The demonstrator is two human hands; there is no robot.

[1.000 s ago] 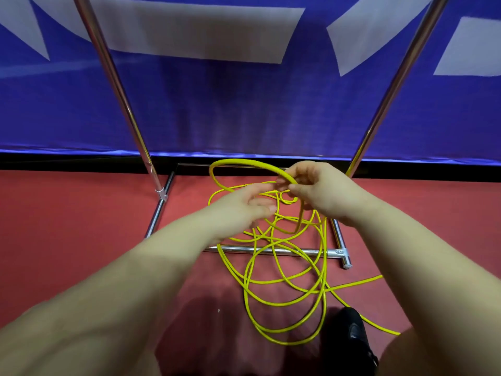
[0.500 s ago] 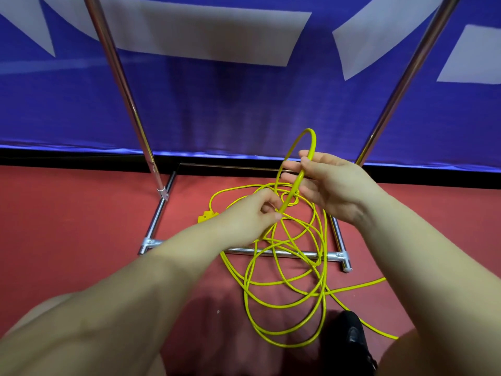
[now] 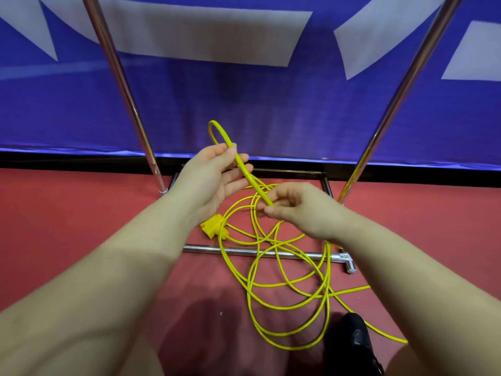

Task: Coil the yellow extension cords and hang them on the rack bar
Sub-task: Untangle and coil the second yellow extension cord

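Two hands on one yellow extension cord [image 3: 271, 267]: right hand [image 3: 298, 210] pinches it at thumb and fingertips; left hand [image 3: 210, 177], palm up, fingers loosely curled, thumb pressing a raised loop. Remaining cord lies tangled on red floor [image 3: 54, 226], across rack base bar [image 3: 271, 252]; yellow socket block [image 3: 212, 226] just beside.

Head cam, looks fwd-down, close to hands [image 3: 214, 177].

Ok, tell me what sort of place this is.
Probably an indoor sports hall or event venue, though that is a guess. The floor is red matting, a blue banner with large white shapes runs along the back, and a chrome rack stands over a loose yellow extension cord.
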